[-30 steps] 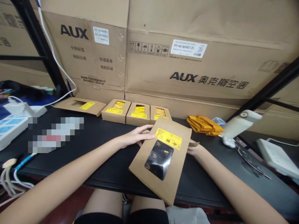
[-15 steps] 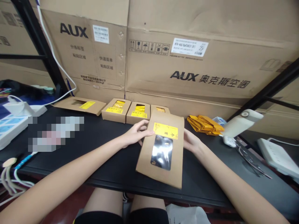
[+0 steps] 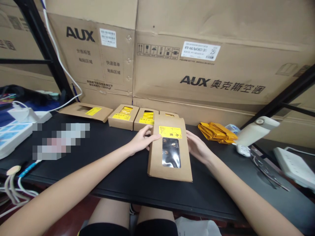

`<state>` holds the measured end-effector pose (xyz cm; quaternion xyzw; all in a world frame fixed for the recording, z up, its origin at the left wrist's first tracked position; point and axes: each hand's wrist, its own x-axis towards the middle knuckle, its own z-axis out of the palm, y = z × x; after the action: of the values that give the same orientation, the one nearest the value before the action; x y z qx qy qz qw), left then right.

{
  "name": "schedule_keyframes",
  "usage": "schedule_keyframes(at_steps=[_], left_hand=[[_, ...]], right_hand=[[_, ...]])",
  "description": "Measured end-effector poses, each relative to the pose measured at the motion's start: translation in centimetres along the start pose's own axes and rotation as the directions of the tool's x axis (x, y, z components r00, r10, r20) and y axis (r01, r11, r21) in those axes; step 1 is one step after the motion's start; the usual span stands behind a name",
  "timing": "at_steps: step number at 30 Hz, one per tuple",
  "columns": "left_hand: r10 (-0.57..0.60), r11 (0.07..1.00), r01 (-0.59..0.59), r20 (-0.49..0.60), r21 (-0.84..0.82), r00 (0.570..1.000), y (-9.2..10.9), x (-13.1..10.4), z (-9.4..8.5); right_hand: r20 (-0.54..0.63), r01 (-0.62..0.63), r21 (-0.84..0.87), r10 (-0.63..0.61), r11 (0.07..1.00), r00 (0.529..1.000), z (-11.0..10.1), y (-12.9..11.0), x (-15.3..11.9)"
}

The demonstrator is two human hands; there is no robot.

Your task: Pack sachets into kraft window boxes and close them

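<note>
A brown cardboard box [image 3: 157,164] with a dark clear window and a yellow label stands tilted over the black table, window side facing me. My left hand [image 3: 142,141] grips its left edge, thumb on the front near the label, fingers partly behind. On the opposite edge my right hand [image 3: 199,147] presses against the side, its fingertips hidden behind the box. Behind it, a box with yellow packets [image 3: 123,123], a second similar box [image 3: 144,126] and a partly covered third one [image 3: 168,113] stand side by side.
A flattened brown box [image 3: 73,110] lies at the back left. Orange packets [image 3: 216,132], a cream bottle [image 3: 258,131] and glasses [image 3: 264,170] are on the right. Power strips [image 3: 292,167] and cables lie at both sides. Large AUX cartons [image 3: 157,78] stand behind the table.
The held box has shifted slightly left, its lower edge has risen, and it has turned a little. Both hands still hold it.
</note>
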<state>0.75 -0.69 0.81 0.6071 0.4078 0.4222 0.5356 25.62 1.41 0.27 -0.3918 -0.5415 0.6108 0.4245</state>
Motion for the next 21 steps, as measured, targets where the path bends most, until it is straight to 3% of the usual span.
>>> schedule_keyframes(at_steps=[4,10,17,21], left_hand=[[0.010,1.000,-0.010,0.005,0.005,1.000,0.15,-0.08,0.13],[0.021,0.999,-0.019,0.054,-0.035,0.998,-0.12,0.13,0.08],[0.005,1.000,-0.007,0.068,0.018,0.998,-0.45,0.29,0.07],[-0.025,1.000,0.025,0.015,0.015,1.000,-0.04,0.14,0.16]], right_hand=[[0.036,0.011,0.014,-0.012,1.000,0.999,-0.24,-0.10,0.01],[0.195,0.028,0.047,-0.036,0.999,0.980,-0.30,-0.32,-0.64],[0.093,0.018,-0.010,-0.017,1.000,0.996,0.35,0.18,-0.66],[0.117,0.012,-0.024,-0.009,1.000,0.993,0.58,0.22,-0.66]])
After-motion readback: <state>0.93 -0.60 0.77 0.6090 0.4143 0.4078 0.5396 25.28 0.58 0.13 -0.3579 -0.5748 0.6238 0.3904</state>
